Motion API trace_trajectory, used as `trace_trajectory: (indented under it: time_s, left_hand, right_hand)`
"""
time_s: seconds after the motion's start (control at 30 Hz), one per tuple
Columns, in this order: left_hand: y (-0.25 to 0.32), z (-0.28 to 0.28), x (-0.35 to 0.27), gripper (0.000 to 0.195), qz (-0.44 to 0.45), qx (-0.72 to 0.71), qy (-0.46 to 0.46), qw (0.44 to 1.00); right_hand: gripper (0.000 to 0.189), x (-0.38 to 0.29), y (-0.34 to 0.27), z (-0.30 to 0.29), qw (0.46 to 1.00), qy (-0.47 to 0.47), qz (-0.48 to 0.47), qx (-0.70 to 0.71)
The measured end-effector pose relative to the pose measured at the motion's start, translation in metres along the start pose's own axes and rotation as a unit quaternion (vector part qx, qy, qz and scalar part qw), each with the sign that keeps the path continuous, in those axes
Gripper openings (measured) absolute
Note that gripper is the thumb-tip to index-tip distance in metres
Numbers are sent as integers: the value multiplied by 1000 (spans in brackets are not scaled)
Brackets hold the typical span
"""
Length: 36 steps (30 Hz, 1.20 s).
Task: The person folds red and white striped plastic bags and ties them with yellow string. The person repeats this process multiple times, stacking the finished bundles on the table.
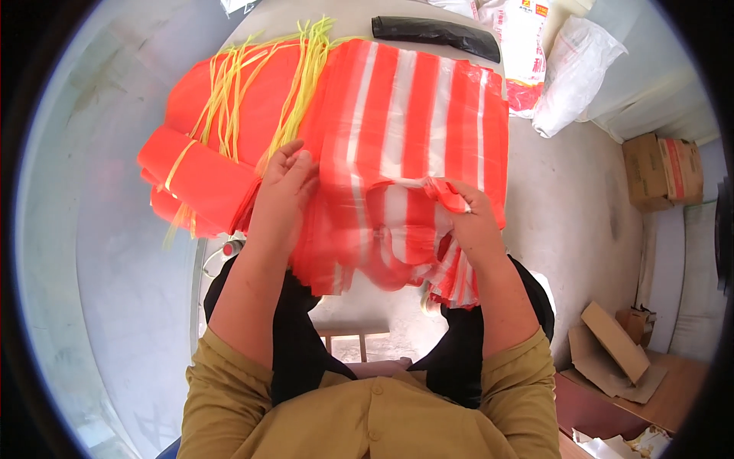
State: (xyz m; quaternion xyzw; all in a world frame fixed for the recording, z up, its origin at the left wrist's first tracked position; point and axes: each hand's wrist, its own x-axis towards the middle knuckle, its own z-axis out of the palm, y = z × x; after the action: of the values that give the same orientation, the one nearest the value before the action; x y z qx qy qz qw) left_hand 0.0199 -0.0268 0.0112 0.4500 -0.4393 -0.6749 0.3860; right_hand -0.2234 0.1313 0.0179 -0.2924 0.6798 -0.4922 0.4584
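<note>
A stack of red plastic bags with white stripes [421,115] lies before me, its handle ends hanging over the near edge. My right hand [473,221] is closed on the bunched red-and-white handle of a striped bag. At the stack's left side, my left hand [292,172] has its fingers apart, near the loose bag edges; no held thing shows in it. Yellow plastic strings [298,86] lie over a pile of plain red bags [189,86] at the left. Nearer to me sits a folded red bundle [203,178] tied with a yellow string.
A rolled black plastic bag [436,37] lies behind the stack. White printed sacks [523,51] and a white plastic bag [579,74] are at the back right. Cardboard boxes [648,172] stand farther right, with opened cardboard [613,356] at the lower right.
</note>
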Motion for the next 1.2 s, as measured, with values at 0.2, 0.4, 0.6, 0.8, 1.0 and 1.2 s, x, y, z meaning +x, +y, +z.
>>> trace_trajectory:
  time_s: [0.2, 0.4, 0.6, 0.8, 1.0, 1.2]
  left_hand:
    - [7, 10, -13, 75, -21, 115, -59, 991]
    - [21, -5, -29, 73, -68, 157, -195, 966]
    - [16, -33, -27, 46, -126, 153, -252, 947]
    - [10, -40, -25, 38, -167, 110, -250, 948]
    - [9, -44, -21, 37, -213, 44, -265, 939]
    - [4, -39, -22, 32, -176, 64, -227, 956]
  right_hand:
    - [31, -1, -2, 1, 1000, 10, -3, 14]
    - [32, -4, -5, 2, 1000, -6, -24, -18]
    - [43, -4, -3, -5, 963, -114, -210, -121]
    - [53, -10, -3, 37, 837, -50, -416, -351]
    - [51, -7, 16, 88, 776, -7, -531, -340]
    - [37, -13, 8, 94, 778, -8, -560, -284]
